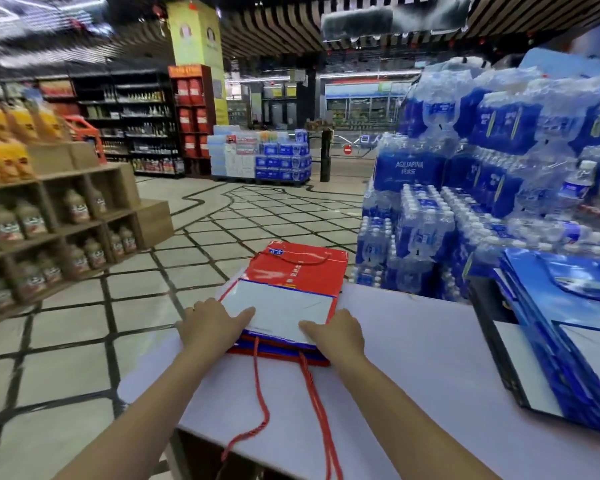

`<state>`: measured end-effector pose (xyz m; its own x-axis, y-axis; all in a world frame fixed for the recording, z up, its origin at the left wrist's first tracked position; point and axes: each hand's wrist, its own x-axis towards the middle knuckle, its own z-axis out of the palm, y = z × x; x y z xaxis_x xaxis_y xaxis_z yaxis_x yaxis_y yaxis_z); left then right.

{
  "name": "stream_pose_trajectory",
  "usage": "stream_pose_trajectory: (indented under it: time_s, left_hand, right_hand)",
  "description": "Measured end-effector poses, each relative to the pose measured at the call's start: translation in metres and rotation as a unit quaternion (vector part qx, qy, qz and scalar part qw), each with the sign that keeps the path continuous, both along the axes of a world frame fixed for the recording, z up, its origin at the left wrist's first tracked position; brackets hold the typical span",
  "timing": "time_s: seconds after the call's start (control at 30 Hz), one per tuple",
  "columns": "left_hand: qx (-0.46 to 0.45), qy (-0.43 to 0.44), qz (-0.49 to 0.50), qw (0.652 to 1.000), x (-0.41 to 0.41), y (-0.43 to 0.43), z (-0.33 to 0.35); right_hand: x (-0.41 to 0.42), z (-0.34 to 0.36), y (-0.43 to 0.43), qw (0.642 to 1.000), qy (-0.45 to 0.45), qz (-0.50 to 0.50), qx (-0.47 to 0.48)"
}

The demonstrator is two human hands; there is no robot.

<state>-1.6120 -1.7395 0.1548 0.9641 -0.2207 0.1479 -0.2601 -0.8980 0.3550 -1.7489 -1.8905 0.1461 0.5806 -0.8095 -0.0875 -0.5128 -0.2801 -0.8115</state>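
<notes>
A flat red gift bag (291, 275) with a white folded panel lies on a pale table (413, 358), on top of more flat red bags. Its red rope handles (312, 386) trail toward me over the table's near edge. My left hand (213, 323) lies flat on the left near corner of the white panel, fingers straight. At the right near corner, my right hand (336, 332) presses down with straight fingers too. Neither hand curls round anything.
A stack of flat blue gift bags (568, 334) lies on the table's right side. Shrink-wrapped packs of water bottles (482, 188) are piled behind the table. Wooden crate shelves with bottles (49, 220) stand at left across a tiled aisle (222, 220).
</notes>
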Motion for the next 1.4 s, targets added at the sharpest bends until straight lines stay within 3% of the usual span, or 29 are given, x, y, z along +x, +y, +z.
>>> stream_pose_trajectory:
  time_s: [0.13,0.27,0.33,0.4,0.5,0.6,0.73,0.87,1.1,1.4]
  left_hand:
    - [-0.084,-0.027,0.009,0.996,-0.004,-0.01,0.007]
    - [-0.2,-0.014,-0.022,0.979,-0.02,-0.021,0.024]
    - [-0.283,0.011,-0.046,0.958,-0.031,-0.028,0.034]
    - [-0.369,0.043,-0.078,0.925,-0.043,-0.037,0.044]
    - [-0.441,0.075,-0.112,0.887,-0.058,-0.052,0.05]
    - [-0.465,0.162,-0.126,0.861,-0.067,-0.066,0.048]
    - [-0.418,0.3,-0.142,0.845,-0.072,-0.08,0.039]
    - [-0.388,0.327,-0.13,0.852,-0.07,-0.091,0.031]
    - [-0.373,0.28,-0.114,0.877,-0.054,-0.104,0.026]
    - [-0.475,0.242,-0.15,0.832,-0.052,-0.132,0.039]
  right_hand:
    - [-0.003,0.0,-0.018,0.986,-0.103,-0.041,0.121]
    - [-0.017,0.017,-0.039,0.896,-0.286,-0.009,0.339]
    - [-0.031,0.029,-0.051,0.849,-0.354,0.031,0.391]
    - [-0.045,0.041,-0.063,0.832,-0.385,0.062,0.395]
    - [-0.065,0.053,-0.081,0.842,-0.386,0.066,0.37]
    - [-0.085,0.06,-0.094,0.855,-0.358,0.017,0.376]
    - [-0.109,0.047,-0.113,0.919,-0.214,-0.037,0.328]
    - [-0.115,0.023,-0.12,0.941,-0.152,-0.039,0.301]
    - [-0.09,0.017,-0.108,0.917,-0.289,-0.044,0.271]
    - [-0.101,0.038,-0.122,0.918,-0.374,-0.011,0.128]
